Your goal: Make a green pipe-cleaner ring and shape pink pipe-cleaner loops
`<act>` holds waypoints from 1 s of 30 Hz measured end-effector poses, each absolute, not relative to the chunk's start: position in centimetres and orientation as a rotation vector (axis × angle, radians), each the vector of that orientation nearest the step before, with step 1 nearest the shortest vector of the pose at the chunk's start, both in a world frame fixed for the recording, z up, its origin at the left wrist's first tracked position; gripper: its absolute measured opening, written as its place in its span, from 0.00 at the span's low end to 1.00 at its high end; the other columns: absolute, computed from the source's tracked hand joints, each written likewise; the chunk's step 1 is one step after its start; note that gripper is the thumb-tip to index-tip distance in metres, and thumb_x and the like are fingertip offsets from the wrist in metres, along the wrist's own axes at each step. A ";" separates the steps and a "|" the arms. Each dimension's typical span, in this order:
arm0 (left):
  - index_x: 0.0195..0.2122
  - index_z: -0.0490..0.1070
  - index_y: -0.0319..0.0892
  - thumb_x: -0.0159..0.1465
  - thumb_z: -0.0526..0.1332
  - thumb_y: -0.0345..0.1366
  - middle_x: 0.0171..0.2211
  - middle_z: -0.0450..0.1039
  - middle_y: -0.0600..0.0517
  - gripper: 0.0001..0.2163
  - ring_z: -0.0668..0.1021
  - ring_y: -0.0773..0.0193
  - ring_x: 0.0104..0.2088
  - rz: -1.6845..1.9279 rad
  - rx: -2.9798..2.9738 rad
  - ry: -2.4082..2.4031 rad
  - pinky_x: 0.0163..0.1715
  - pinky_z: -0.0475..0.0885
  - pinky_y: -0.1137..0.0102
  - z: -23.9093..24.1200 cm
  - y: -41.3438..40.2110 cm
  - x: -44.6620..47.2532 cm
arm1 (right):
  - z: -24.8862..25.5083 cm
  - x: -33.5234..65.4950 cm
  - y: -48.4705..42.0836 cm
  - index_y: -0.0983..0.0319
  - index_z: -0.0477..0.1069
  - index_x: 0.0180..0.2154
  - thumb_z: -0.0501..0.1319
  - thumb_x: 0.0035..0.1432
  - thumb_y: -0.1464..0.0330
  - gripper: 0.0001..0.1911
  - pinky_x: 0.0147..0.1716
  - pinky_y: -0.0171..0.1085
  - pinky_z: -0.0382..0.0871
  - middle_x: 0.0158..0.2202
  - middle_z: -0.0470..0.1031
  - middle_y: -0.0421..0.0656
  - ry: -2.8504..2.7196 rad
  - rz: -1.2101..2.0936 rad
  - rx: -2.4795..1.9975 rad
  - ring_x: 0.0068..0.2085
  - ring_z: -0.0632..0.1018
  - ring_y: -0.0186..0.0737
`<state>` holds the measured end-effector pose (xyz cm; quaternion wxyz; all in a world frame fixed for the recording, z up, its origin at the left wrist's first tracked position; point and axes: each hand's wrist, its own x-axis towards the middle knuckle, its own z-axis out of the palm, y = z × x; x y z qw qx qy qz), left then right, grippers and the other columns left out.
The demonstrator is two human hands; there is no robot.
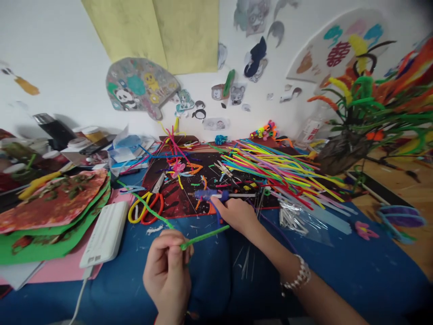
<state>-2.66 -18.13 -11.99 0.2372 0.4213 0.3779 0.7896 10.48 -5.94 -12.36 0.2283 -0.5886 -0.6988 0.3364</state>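
Note:
My left hand [169,271] is closed in a pinch on a green pipe cleaner [206,237]. One green length runs off to the right from the fingers, and another slants up and left toward the scissors. My right hand [237,214] is wrapped round a blue-purple hot glue gun [209,194] lying level above the dark mat, its nozzle pointing left and a glue stick [241,195] jutting out at the back. Part of the handle is hidden by the fingers. Scissors with yellow and red handles [146,208] lie left of the gun.
Many coloured pipe cleaners [270,167] are heaped at the back right. A white power strip [105,232] and painted green sheets [50,253] lie left. At right are a clear bag of white sticks [297,221], a pink flower [366,230] and a pipe-cleaner bouquet [365,104].

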 end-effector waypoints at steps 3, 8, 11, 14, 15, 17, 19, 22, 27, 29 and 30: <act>0.34 0.69 0.40 0.65 0.57 0.29 0.27 0.64 0.55 0.04 0.68 0.72 0.23 2.098 1.228 1.067 0.21 0.65 0.76 -12.6 -18.3 -2.6 | -10.4 10.8 -7.2 0.64 0.72 0.22 0.52 0.60 0.50 0.28 0.39 0.42 0.65 0.26 0.75 0.50 -2.014 0.805 -1.538 0.36 0.76 0.48; 0.33 0.69 0.40 0.65 0.58 0.30 0.27 0.66 0.54 0.03 0.69 0.71 0.25 2.032 1.346 1.143 0.21 0.66 0.77 -12.7 -18.3 -2.7 | -7.6 11.8 -10.0 0.61 0.74 0.39 0.52 0.65 0.64 0.13 0.42 0.32 0.64 0.38 0.76 0.42 -2.328 1.230 -0.605 0.40 0.75 0.34; 0.33 0.69 0.40 0.64 0.58 0.31 0.27 0.66 0.53 0.03 0.70 0.69 0.26 2.031 1.410 1.173 0.21 0.66 0.78 -12.5 -18.3 -2.8 | -7.0 12.7 -10.1 0.63 0.73 0.39 0.52 0.65 0.65 0.13 0.36 0.31 0.65 0.34 0.74 0.41 -2.338 1.433 -0.557 0.35 0.73 0.33; 0.34 0.70 0.40 0.64 0.58 0.30 0.27 0.67 0.52 0.03 0.71 0.69 0.27 1.998 1.495 1.193 0.22 0.67 0.77 -12.5 -18.3 -2.9 | -6.9 13.7 -9.7 0.64 0.73 0.34 0.56 0.63 0.64 0.12 0.35 0.31 0.64 0.33 0.72 0.41 -2.401 1.455 -0.501 0.35 0.72 0.33; 0.34 0.70 0.40 0.64 0.58 0.29 0.27 0.67 0.52 0.03 0.71 0.68 0.27 1.983 1.527 1.196 0.22 0.67 0.77 -12.5 -18.3 -3.0 | -6.9 14.0 -9.6 0.64 0.72 0.33 0.56 0.63 0.65 0.11 0.36 0.32 0.64 0.33 0.72 0.40 -2.426 1.439 -0.487 0.35 0.72 0.33; 0.34 0.70 0.40 0.64 0.57 0.29 0.28 0.68 0.52 0.03 0.72 0.68 0.27 1.953 1.582 1.204 0.21 0.68 0.78 -12.5 -18.4 -3.3 | -6.6 14.4 -9.5 0.64 0.71 0.33 0.55 0.63 0.67 0.09 0.35 0.31 0.64 0.32 0.72 0.40 -2.433 1.436 -0.519 0.34 0.72 0.32; 0.34 0.71 0.40 0.64 0.58 0.29 0.28 0.68 0.51 0.03 0.72 0.68 0.27 1.912 1.626 1.200 0.21 0.69 0.78 -12.6 -18.4 -3.6 | -6.2 14.8 -9.4 0.63 0.70 0.35 0.53 0.65 0.69 0.09 0.31 0.30 0.63 0.29 0.71 0.38 -2.412 1.476 -0.601 0.30 0.71 0.31; 0.36 0.72 0.41 0.63 0.58 0.27 0.31 0.70 0.51 0.05 0.73 0.70 0.24 1.782 1.679 1.163 0.19 0.70 0.77 -12.7 -18.5 -4.1 | -5.5 15.3 -9.3 0.63 0.69 0.35 0.53 0.65 0.70 0.08 0.31 0.29 0.62 0.29 0.70 0.37 -2.403 1.403 -0.674 0.30 0.70 0.30; 0.37 0.72 0.42 0.62 0.58 0.25 0.30 0.72 0.50 0.07 0.77 0.67 0.24 1.576 1.790 1.126 0.23 0.73 0.73 -12.7 -18.5 -5.0 | -4.6 15.8 -8.9 0.62 0.69 0.33 0.53 0.64 0.73 0.09 0.31 0.30 0.60 0.29 0.71 0.36 -2.462 1.269 -0.691 0.30 0.69 0.30; 0.37 0.72 0.42 0.62 0.58 0.24 0.29 0.74 0.50 0.07 0.78 0.65 0.26 1.526 1.870 1.171 0.26 0.74 0.72 -12.5 -18.4 -5.3 | -4.4 15.9 -8.9 0.62 0.69 0.32 0.53 0.63 0.73 0.09 0.30 0.30 0.60 0.28 0.70 0.36 -2.478 1.244 -0.730 0.29 0.68 0.30; 0.37 0.72 0.42 0.61 0.59 0.24 0.29 0.74 0.51 0.07 0.78 0.65 0.27 1.505 1.917 1.205 0.28 0.74 0.72 -12.5 -18.3 -5.4 | -4.2 15.9 -9.0 0.62 0.69 0.32 0.53 0.63 0.73 0.09 0.30 0.30 0.59 0.28 0.70 0.35 -2.480 1.234 -0.751 0.29 0.68 0.30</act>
